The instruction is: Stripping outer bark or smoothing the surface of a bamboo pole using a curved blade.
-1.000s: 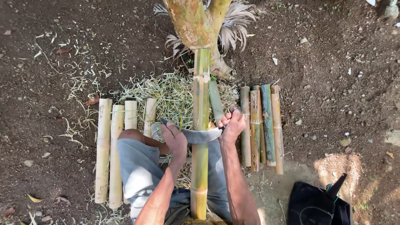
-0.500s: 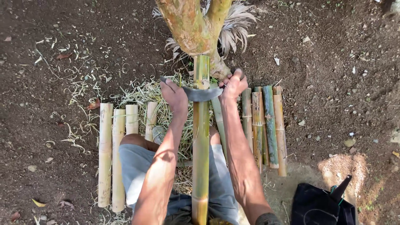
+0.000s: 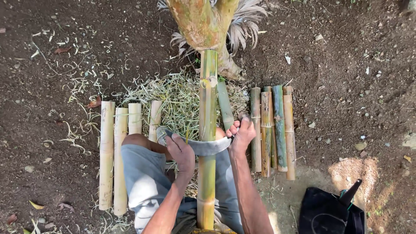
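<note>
ground: dark bare soil, pale shavings heaped at centre
bamboo pole: upright in view, far end against a tree base, near end between the knees
curved blade: lies across the pole
left hand: fist closed on the blade's left end
right hand: fingers wrapped round the blade's right end
peeled pieces: row at left
green pieces: row at right
black bag: lower right corner
</note>
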